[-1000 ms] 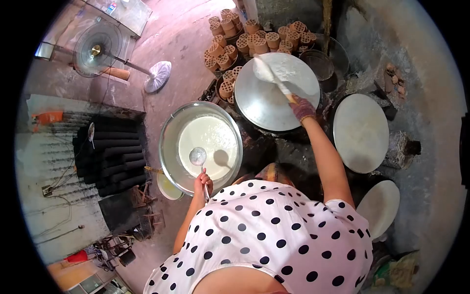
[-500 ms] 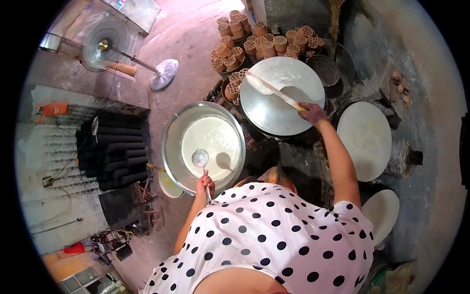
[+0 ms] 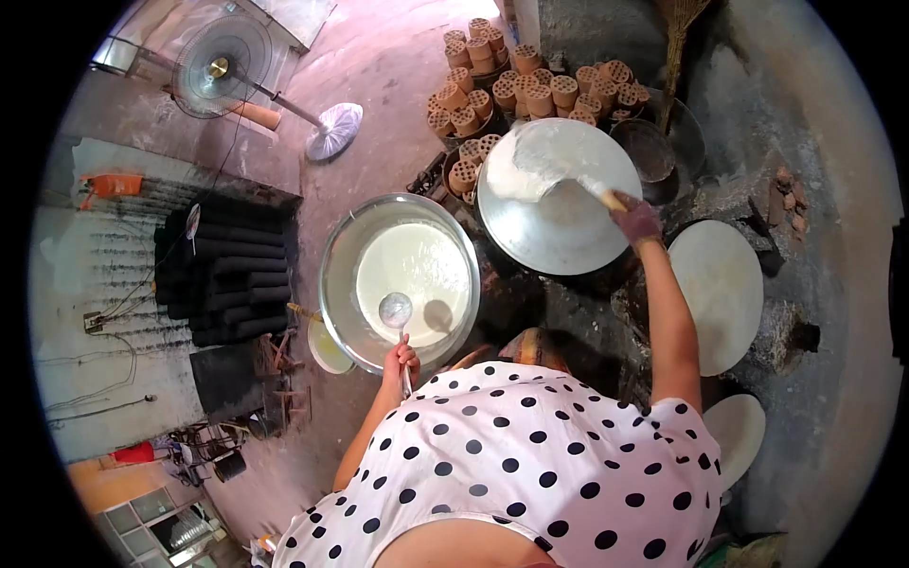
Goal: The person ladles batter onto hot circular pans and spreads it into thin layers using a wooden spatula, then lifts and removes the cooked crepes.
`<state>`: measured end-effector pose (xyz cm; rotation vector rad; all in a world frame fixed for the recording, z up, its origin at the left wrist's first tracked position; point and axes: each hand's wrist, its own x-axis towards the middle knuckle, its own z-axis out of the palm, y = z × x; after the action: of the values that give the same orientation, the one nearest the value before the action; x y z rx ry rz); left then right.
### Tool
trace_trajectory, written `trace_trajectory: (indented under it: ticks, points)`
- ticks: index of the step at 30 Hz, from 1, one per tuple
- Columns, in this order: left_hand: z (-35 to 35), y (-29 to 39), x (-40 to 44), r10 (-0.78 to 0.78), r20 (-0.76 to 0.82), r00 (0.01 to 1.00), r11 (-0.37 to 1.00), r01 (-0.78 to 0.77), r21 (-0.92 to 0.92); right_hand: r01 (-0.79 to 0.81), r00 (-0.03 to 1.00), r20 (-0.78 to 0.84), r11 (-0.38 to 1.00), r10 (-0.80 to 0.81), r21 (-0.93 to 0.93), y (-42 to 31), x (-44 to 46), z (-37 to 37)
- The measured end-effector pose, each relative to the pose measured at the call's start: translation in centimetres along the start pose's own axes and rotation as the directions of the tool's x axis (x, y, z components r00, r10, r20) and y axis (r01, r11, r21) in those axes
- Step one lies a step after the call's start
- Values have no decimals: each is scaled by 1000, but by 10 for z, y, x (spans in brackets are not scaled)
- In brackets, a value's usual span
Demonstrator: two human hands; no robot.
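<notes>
My left hand [image 3: 400, 363] is wrapped around the handle of a metal ladle [image 3: 396, 310]. The ladle's bowl is over a wide metal pot [image 3: 333, 284] of creamy white batter [image 3: 414, 260]. My right hand [image 3: 636, 220], in a dark purplish glove, grips the light handle of a wooden spreader [image 3: 602, 193]; its far end is smeared by motion. Beneath the spreader is a large round metal griddle [image 3: 559, 241]. A white layer of batter [image 3: 525, 161] coats the upper left of the griddle, while bare metal shows in its lower part.
Clay-coloured perforated cylinders [image 3: 540, 97] are stacked behind the griddle. Pale round discs [image 3: 717, 298] lie at the right. A dark pan [image 3: 644, 151] and a broom [image 3: 678, 57] stand back right. Black rolls [image 3: 232, 275] and a standing fan [image 3: 220, 68] are at the left.
My right hand has swung the spreader from the griddle's upper left toward its right side. The batter layer is wider. My left hand keeps the ladle over the pot.
</notes>
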<state>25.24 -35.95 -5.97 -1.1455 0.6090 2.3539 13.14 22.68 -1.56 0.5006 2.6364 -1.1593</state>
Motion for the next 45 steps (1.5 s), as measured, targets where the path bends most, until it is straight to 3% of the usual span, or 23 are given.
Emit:
trace_trajectory:
  ticks: [2, 7, 12, 14, 16, 18, 19, 20, 22, 23, 26, 28, 30, 33, 35, 36, 37, 39, 41, 42, 43, 44, 45]
  points:
    - [-2, -4, 1, -8, 2, 1000, 999, 8, -50, -81, 965, -255, 994, 58, -79, -6, 12, 6]
    - [1, -13, -6, -26, 8, 1000, 995, 27, -94, 52, 989, 140, 996, -42, -67, -5, -2, 6]
    - [-7, -22, -11, 0, -12, 1000, 997, -1, -72, 40, 995, 90, 999, -37, -28, 14, 18, -4]
    - [-11, -26, -9, -20, -23, 1000, 997, 18, -81, 130, 991, -6, 972, -133, -196, 18, 33, 9]
    - [-5, -30, -15, -2, -43, 999, 995, -2, -97, 83, 991, 122, 978, -60, -192, 1, 11, 3]
    - [-1, -36, -26, 2, -52, 999, 995, -7, -95, 397, 908, 254, 880, -334, -262, 32, 10, 3]
    - [2, -39, -32, 18, -76, 997, 996, -24, -83, 416, 888, 302, 887, -348, -199, 35, 7, -6]
    - [1, -41, -33, 25, -80, 996, 995, -32, -91, 424, 882, 310, 884, -354, -197, 35, 11, -13]
    - [-4, -40, -39, 8, -75, 997, 998, -13, -69, 190, 946, 284, 978, -159, -86, 22, 9, -25]
    - [-5, -39, -37, -13, -79, 997, 996, 5, -93, 208, 975, 150, 903, -162, -376, 3, 10, -23]
    - [-12, -35, -35, -51, -16, 999, 998, 50, -45, 242, 968, 22, 914, -249, -326, 9, 17, 9]
    - [-12, -28, -30, -81, 21, 997, 995, 82, -61, 233, 972, 70, 933, -222, -275, 32, 0, 14]
    - [-15, -24, -28, -69, 29, 997, 998, 69, -7, 407, 913, 163, 796, -374, -448, 50, -43, 4]
    - [-16, -19, -25, -78, 14, 997, 996, 77, 41, 306, 950, 183, 877, -254, -371, 52, -114, -19]
    - [-10, -16, -29, -87, -20, 996, 993, 88, 81, 227, 971, -150, 913, -186, 339, 94, -129, 4]
    - [-12, -12, -26, -92, -6, 996, 993, 92, 76, 318, 911, -356, 902, -207, 292, 66, -133, 23]
    - [-14, -8, -22, -116, 2, 993, 990, 116, 84, 357, 695, -491, 845, -525, -398, 32, -133, 45]
    - [-21, -4, -21, -151, 12, 988, 985, 149, 90, 232, 800, -327, 763, -502, -603, 24, -96, 135]
    - [-25, 1, -21, -189, 19, 982, 975, 185, 127, 211, 873, -339, 898, -350, -386, -70, -97, 203]
    - [-27, 6, -19, -192, 28, 981, 975, 187, 122, 159, 897, -312, 888, -312, -431, -94, -81, 240]
    - [-28, 11, -20, -192, 29, 981, 969, 184, 164, 59, 950, -301, 996, -77, -69, -98, -81, 262]
    - [-33, 13, -25, -199, 19, 980, 960, 191, 206, -63, 946, -270, 921, 177, 384, -103, -82, 282]
    - [-37, 18, -30, -189, 30, 982, 957, 177, 230, -145, 886, -225, 702, 406, 697, -107, -81, 303]
